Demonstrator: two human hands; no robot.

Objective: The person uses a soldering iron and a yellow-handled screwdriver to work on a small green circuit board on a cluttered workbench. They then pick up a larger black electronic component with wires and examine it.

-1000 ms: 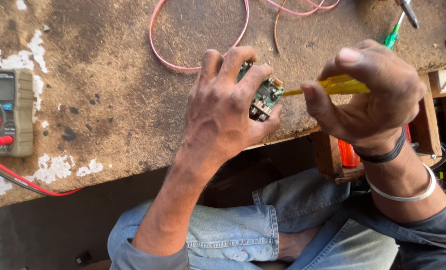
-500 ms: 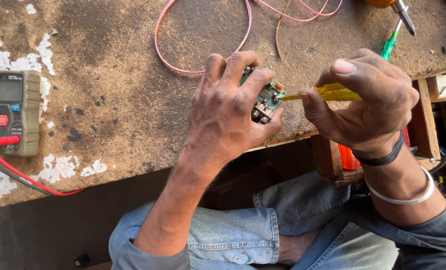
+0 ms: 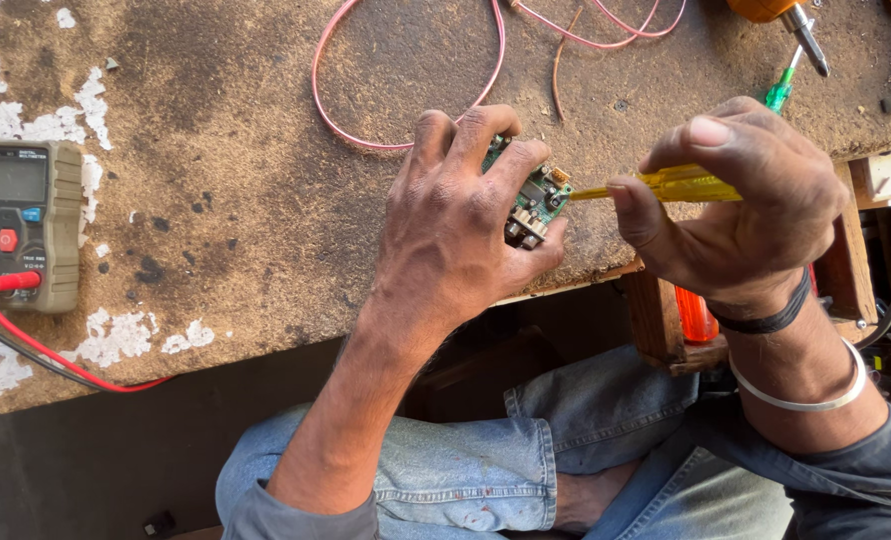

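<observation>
My left hand (image 3: 461, 225) grips a small green circuit board (image 3: 536, 200) at the front edge of a worn brown workbench (image 3: 236, 200). Most of the board is hidden behind my fingers. My right hand (image 3: 746, 205) holds a screwdriver with a yellow translucent handle (image 3: 666, 185). Its tip points left and meets the board's right edge. Both hands hover above my knees in blue jeans.
A grey-green multimeter (image 3: 21, 225) lies at the left with red and black leads (image 3: 56, 360) trailing off the bench edge. Pink wire (image 3: 406, 90) loops behind my hands. A green screwdriver (image 3: 781, 90) and an orange-handled tool (image 3: 776, 12) lie at back right. A wooden frame (image 3: 846, 270) stands at right.
Both hands keep their grip and barely move. The view has shifted slightly, so the multimeter and bench sit a little lower in the picture.
</observation>
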